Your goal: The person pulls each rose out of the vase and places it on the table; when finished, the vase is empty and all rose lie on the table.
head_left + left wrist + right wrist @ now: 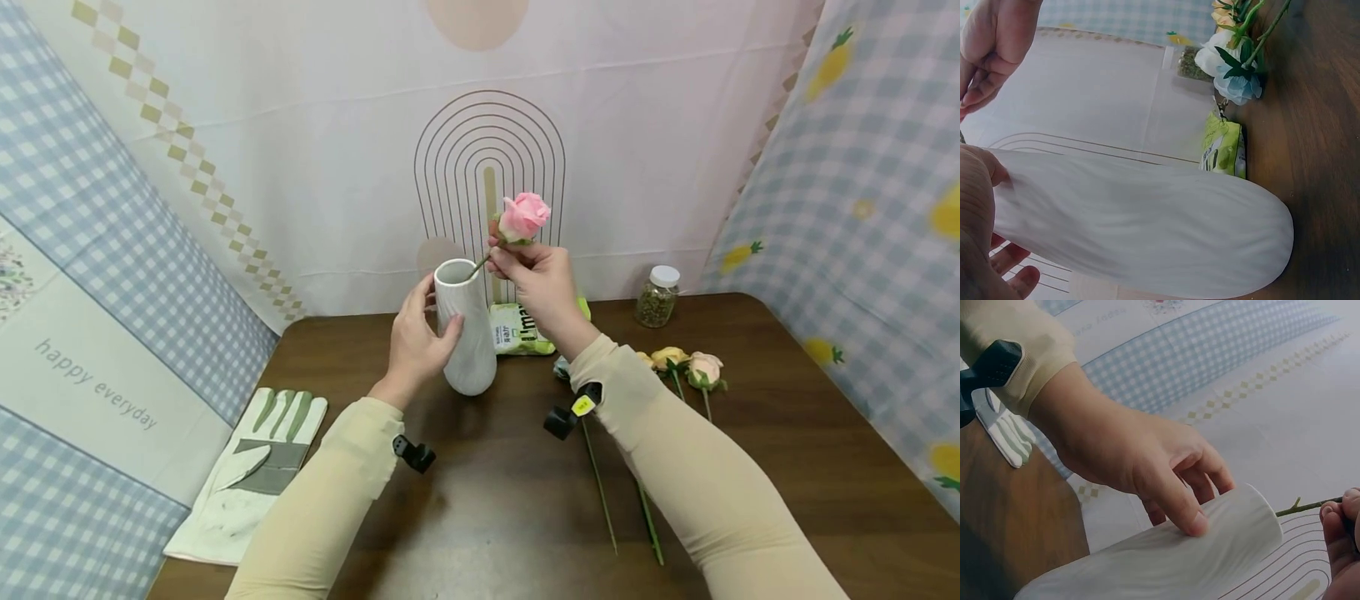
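My left hand [422, 342] grips a white ribbed vase [468, 350] round its upper part, thumb on the near side and fingers behind. The left wrist view shows the vase [1147, 225] from the side, its rounded base over the wooden table. Above the rim, my right hand [551, 287] pinches the stem of a pink rose [525, 217] just under the bloom. The lower stem slants down into the vase's mouth. In the right wrist view, the green stem [1310, 506] enters the mouth; its lower end is hidden inside.
Behind the vase lies a green packet [517, 329]. A white-lidded jar [657, 297] stands at the back right. Several artificial flowers, including a cream rose [705, 368], lie under and beside the right forearm. A white-and-green glove [262, 475] lies at the left table edge.
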`<state>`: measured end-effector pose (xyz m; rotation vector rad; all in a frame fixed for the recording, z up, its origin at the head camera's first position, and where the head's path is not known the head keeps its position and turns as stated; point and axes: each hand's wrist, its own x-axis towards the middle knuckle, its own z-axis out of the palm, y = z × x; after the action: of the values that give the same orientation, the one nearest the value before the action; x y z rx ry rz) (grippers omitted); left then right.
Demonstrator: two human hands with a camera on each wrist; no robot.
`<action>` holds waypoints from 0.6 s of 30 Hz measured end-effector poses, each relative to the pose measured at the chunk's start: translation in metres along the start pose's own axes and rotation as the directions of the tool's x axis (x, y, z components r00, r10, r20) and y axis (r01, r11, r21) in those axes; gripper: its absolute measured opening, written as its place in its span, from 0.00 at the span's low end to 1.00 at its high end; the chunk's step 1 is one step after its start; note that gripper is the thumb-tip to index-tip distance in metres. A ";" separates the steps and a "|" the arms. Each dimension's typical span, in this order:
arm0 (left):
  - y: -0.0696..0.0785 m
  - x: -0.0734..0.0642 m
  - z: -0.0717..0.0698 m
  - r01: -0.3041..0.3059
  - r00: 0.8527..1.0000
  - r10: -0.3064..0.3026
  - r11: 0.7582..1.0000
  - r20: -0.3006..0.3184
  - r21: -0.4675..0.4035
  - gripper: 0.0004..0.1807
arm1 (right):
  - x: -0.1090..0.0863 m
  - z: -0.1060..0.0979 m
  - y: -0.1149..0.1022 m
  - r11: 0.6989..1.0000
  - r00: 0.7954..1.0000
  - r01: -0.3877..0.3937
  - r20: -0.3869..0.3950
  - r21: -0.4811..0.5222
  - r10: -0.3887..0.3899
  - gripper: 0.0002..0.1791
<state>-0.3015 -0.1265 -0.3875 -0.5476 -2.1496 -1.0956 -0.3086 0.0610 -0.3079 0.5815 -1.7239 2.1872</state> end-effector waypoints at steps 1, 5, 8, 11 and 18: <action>0.000 0.000 0.000 0.005 1.000 -0.005 1.000 -0.001 0.000 0.36 | 0.000 -0.001 -0.001 1.000 1.000 0.007 -0.003 0.017 -0.007 0.15; -0.001 -0.002 0.000 0.022 1.000 -0.022 1.000 -0.001 0.007 0.36 | -0.002 -0.004 -0.004 0.996 0.999 0.034 -0.011 0.078 -0.034 0.16; -0.002 -0.002 -0.001 0.022 1.000 -0.022 1.000 -0.008 0.008 0.35 | -0.002 -0.007 -0.010 0.993 0.997 0.069 -0.029 0.099 -0.066 0.16; -0.002 -0.002 -0.001 0.017 1.000 -0.017 1.000 -0.016 0.001 0.35 | 0.000 -0.011 -0.019 0.988 0.994 0.098 -0.063 0.120 -0.091 0.14; -0.001 -0.001 0.000 0.019 1.000 -0.019 1.000 0.004 -0.008 0.35 | 0.000 -0.035 -0.042 0.982 0.978 0.123 -0.184 0.140 -0.096 0.09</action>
<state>-0.3016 -0.1271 -0.3895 -0.5341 -2.1586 -1.1151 -0.2932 0.1053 -0.2788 0.4888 -1.4124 2.2304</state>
